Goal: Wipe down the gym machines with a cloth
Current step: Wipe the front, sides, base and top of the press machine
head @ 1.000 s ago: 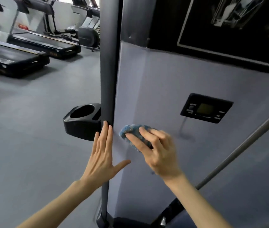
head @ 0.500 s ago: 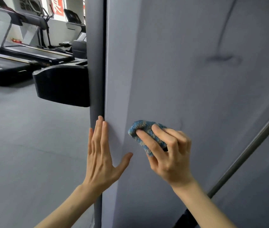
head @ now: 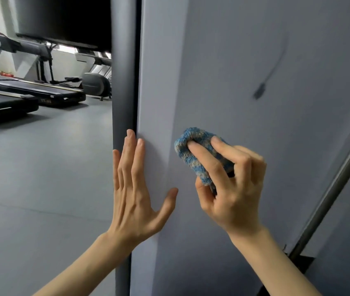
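Observation:
A wide grey panel of a gym machine fills the right of the head view. My right hand grips a bunched blue and grey cloth and holds it against the panel. My left hand lies flat, fingers straight, on the panel's left edge beside a dark upright post. A faint dark mark shows on the panel above the cloth.
A slanted metal bar runs down the right side of the panel. Treadmills stand on the grey floor at the far left, with another machine behind them.
The view has dropped lower on the panel; the small display and the black cup holder have gone out of sight upward. Both hands remain on the panel, the cloth shifted slightly.

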The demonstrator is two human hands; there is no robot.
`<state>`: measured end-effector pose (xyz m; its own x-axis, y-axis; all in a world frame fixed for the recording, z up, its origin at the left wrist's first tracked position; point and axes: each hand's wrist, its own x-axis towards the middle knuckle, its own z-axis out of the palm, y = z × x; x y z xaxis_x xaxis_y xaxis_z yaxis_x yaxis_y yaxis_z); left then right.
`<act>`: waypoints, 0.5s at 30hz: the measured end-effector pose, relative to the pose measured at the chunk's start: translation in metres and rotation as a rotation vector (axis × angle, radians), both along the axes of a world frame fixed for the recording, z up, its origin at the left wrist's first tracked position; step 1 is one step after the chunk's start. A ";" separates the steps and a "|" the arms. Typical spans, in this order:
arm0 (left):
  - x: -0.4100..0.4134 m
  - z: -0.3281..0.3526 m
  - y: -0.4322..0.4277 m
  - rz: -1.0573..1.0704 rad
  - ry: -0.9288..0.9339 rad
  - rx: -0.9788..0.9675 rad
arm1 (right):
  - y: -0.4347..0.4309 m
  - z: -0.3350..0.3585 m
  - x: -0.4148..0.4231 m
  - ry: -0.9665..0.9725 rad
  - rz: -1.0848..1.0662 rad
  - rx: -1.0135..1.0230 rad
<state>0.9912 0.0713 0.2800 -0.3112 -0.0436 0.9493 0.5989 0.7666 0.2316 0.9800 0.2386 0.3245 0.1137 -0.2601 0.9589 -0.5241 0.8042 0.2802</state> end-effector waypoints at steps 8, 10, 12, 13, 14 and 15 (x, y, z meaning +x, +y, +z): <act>0.003 -0.045 0.007 -0.025 0.048 -0.012 | 0.002 -0.054 0.008 -0.041 -0.003 0.003; 0.005 -0.054 0.004 -0.028 0.052 -0.037 | 0.004 -0.061 0.012 -0.072 0.003 0.012; 0.007 -0.060 0.001 -0.012 0.059 -0.059 | 0.007 -0.063 0.016 -0.094 -0.011 0.028; 0.009 -0.061 -0.001 -0.007 0.057 -0.062 | 0.010 -0.062 0.017 -0.097 -0.023 0.043; 0.010 -0.059 -0.002 -0.009 0.056 -0.061 | 0.012 -0.058 0.017 -0.093 -0.035 0.063; 0.010 -0.054 -0.003 -0.010 0.058 -0.065 | 0.014 -0.051 0.017 -0.085 -0.045 0.085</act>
